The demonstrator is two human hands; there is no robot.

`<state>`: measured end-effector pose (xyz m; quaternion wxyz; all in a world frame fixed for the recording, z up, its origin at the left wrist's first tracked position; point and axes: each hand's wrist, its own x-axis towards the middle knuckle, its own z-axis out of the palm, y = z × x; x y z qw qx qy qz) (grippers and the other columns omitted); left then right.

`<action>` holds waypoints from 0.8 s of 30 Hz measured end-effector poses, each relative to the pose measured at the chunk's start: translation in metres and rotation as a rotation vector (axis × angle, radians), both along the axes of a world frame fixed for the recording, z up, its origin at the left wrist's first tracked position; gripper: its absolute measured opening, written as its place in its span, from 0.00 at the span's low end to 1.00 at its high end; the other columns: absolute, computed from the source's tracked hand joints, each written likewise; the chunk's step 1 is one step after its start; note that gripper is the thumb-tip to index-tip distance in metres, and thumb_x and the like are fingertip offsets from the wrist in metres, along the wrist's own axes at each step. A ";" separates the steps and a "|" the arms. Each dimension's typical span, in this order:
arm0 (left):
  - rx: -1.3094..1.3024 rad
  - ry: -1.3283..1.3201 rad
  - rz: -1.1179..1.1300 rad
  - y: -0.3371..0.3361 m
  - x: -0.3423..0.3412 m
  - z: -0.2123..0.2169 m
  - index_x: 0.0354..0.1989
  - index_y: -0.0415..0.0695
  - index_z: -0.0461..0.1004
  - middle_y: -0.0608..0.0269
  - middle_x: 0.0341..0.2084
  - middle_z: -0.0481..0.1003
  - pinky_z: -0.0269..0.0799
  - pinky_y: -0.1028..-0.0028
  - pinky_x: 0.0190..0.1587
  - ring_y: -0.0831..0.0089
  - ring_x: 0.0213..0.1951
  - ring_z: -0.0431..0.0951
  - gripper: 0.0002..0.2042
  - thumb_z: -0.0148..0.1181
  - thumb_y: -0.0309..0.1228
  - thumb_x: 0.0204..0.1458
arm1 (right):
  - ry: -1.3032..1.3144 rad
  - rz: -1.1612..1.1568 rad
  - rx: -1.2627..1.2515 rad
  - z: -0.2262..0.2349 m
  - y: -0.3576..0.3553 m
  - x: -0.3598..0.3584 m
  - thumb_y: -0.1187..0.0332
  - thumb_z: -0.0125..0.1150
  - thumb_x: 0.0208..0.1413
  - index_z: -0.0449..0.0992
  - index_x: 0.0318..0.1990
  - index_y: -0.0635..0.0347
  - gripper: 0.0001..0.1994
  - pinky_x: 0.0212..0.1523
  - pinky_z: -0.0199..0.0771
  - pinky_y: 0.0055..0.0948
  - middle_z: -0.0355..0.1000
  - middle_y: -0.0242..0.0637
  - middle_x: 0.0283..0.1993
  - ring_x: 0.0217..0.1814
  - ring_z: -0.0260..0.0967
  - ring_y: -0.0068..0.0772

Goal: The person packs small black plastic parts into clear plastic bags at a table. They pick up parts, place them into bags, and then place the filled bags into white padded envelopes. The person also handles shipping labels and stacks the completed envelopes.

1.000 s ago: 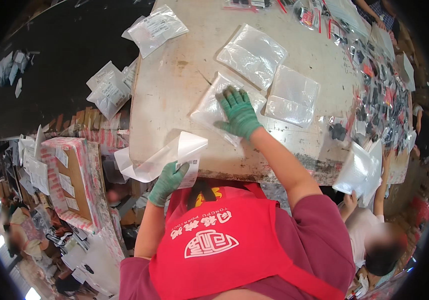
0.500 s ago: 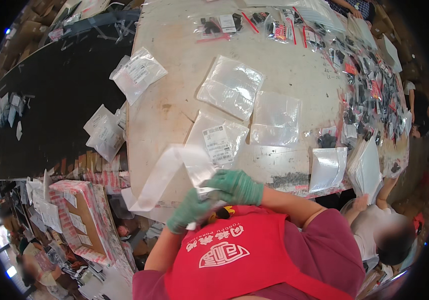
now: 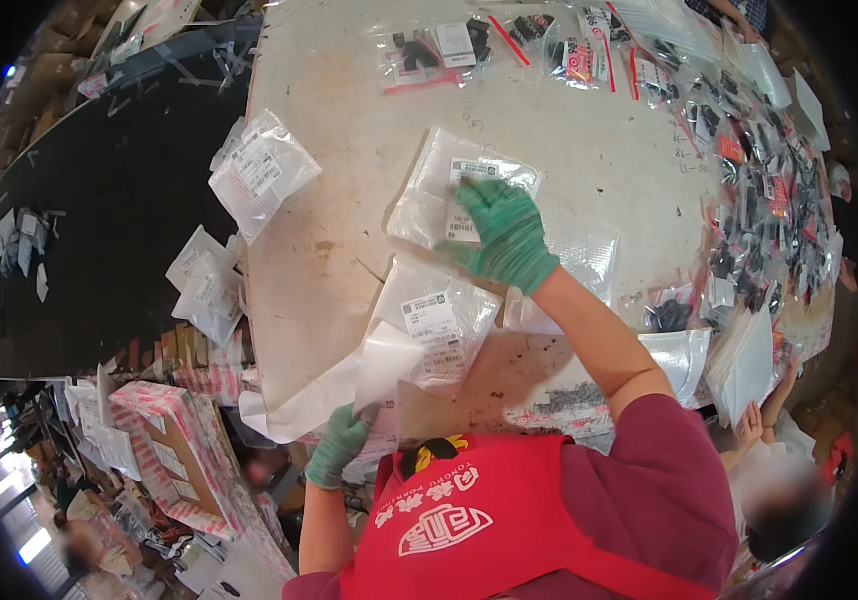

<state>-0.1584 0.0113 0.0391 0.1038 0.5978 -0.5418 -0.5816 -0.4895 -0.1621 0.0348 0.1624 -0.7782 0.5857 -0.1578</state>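
Both my hands wear green knit gloves. My right hand lies with spread fingers on a printed white label on a silvery bubble mailer. Close to the table's near edge, my left hand pinches the end of a long white strip of label backing paper. The strip curls to the left and up across a second mailer, which bears a printed label. A third mailer, without a visible label, is partly covered by my right forearm.
Labelled mailers lie at the table's left edge beside a dark surface. Clear bags of black parts line the far side and heap up on the right. A stack of mailers stands near a co-worker's hand.
My right hand has left the strip and reached forward onto the far mailer, where a label now shows. My left hand has moved down and left, still holding the strip.
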 end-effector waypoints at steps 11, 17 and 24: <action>0.384 0.637 -0.144 -0.008 -0.046 0.030 0.49 0.34 0.73 0.57 0.43 0.76 0.70 0.71 0.50 0.68 0.45 0.76 0.22 0.51 0.44 0.59 | -0.666 0.235 0.322 -0.022 0.136 0.066 0.67 0.66 0.45 0.75 0.45 0.59 0.17 0.50 0.69 0.39 0.76 0.39 0.40 0.46 0.72 0.43; 0.129 0.468 -0.063 0.009 -0.070 0.063 0.39 0.39 0.76 0.60 0.36 0.77 0.71 0.73 0.45 0.73 0.38 0.75 0.09 0.56 0.30 0.54 | -0.504 0.076 -0.210 0.042 0.192 0.048 0.71 0.64 0.44 0.73 0.50 0.55 0.21 0.44 0.73 0.41 0.73 0.38 0.48 0.48 0.70 0.45; 0.581 0.764 0.270 0.003 -0.107 0.045 0.54 0.37 0.67 0.58 0.41 0.75 0.73 0.73 0.43 0.68 0.41 0.76 0.24 0.61 0.38 0.53 | -0.945 -0.500 -0.084 0.044 0.244 0.003 0.56 0.68 0.46 0.67 0.56 0.66 0.32 0.52 0.69 0.35 0.68 0.48 0.51 0.54 0.67 0.43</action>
